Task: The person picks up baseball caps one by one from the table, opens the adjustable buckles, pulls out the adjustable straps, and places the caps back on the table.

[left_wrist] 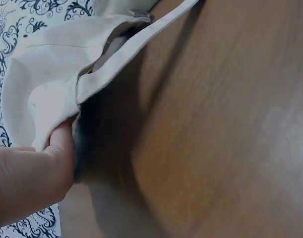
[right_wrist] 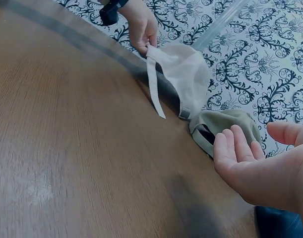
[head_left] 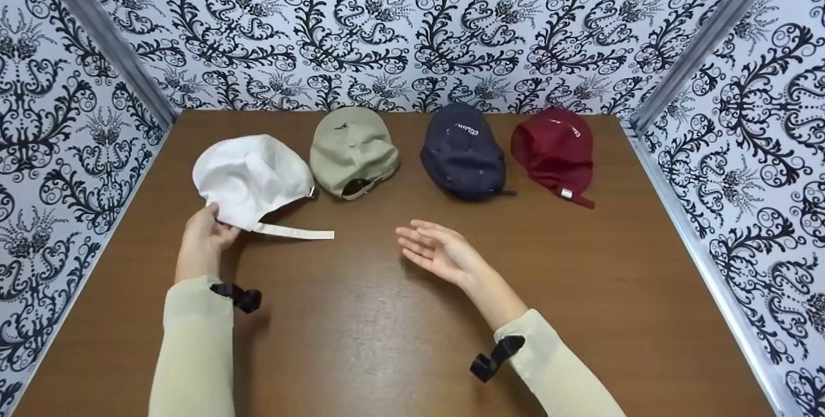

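Note:
At the left of the head view my left hand (head_left: pixel 207 240) pinches the lower edge of a white cap (head_left: pixel 254 175), thumb inside the rim. The cap's back strap (head_left: pixel 296 232) hangs undone and sticks out to the right. In the left wrist view the strap (left_wrist: pixel 136 47) stretches away above its shadow on the wood. My right hand (head_left: pixel 441 252) hovers over the middle of the table, palm turned inward, fingers relaxed, holding nothing. An olive green cap (head_left: pixel 354 149) sits right beside the white one, its strap fastened.
A navy cap (head_left: pixel 464 153) and a dark red cap (head_left: pixel 557 149) lie farther right along the back of the brown table (head_left: pixel 361 339). Patterned walls (head_left: pixel 399 24) enclose the back and both sides, with metal posts (head_left: pixel 709 30) at the corners.

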A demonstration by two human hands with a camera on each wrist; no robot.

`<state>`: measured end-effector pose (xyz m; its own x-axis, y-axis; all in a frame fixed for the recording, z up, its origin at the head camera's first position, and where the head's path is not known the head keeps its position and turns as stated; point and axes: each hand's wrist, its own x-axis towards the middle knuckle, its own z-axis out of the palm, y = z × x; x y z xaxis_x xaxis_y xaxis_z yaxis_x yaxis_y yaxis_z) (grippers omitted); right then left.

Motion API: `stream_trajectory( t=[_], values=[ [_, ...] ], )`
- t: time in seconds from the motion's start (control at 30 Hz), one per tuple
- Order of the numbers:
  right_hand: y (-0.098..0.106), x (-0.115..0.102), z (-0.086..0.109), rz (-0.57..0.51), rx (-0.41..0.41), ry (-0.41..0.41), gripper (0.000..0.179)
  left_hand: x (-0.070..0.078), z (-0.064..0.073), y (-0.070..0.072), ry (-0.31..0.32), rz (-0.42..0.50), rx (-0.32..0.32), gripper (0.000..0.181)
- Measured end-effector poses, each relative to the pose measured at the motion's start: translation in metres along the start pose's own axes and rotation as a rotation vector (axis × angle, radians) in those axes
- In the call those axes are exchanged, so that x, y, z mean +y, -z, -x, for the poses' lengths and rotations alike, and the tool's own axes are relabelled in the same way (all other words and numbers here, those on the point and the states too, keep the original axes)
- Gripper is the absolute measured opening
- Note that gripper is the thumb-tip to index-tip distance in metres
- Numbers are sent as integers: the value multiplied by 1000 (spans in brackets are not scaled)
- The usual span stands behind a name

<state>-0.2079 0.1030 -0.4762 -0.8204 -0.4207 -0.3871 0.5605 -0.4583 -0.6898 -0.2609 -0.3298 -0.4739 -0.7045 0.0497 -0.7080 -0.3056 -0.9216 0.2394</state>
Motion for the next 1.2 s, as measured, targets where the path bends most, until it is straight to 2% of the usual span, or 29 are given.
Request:
stream_trajectory(
  t=[0.13, 0.27, 0.37, 0.47, 0.57, 0.63, 0.77, 0.83, 0.87, 1.1, 1.2],
  values=[
    [2, -1, 0, -3, 2, -1, 27, 2, -1, 10, -48, -159, 83, 37],
    [3, -2, 1, -4, 6, -2, 23, 0, 0, 14, -145, -377, 166, 36],
    [3, -2, 1, -3, 11, 0, 22, -4, 6, 13, -195, -526, 201, 41],
    [3, -2, 1, -6, 16, 0, 21, -8, 14, 12, -225, -699, 230, 58],
    [3, -2, 1, -15, 5, 2, 21, -9, 22, 9, -248, -810, 254, 67],
    [4, -2, 1, -20, 3, 4, 21, -8, 25, 8, -269, -820, 269, 64],
    [5, -2, 1, -21, -4, 6, 21, -6, 30, 4, -310, -783, 267, 41],
    [6, -3, 1, -21, -6, 4, 21, -6, 33, 1, -340, -765, 250, 26],
    [6, -3, 1, -20, -9, 2, 21, -6, 36, -1, -350, -759, 230, 25],
    [6, -6, 0, -33, -12, 2, 20, -11, 50, -20, -449, -832, 120, 63],
    [5, -7, 1, -36, -12, 2, 19, -14, 56, -29, -505, -853, 100, 65]
  ],
)
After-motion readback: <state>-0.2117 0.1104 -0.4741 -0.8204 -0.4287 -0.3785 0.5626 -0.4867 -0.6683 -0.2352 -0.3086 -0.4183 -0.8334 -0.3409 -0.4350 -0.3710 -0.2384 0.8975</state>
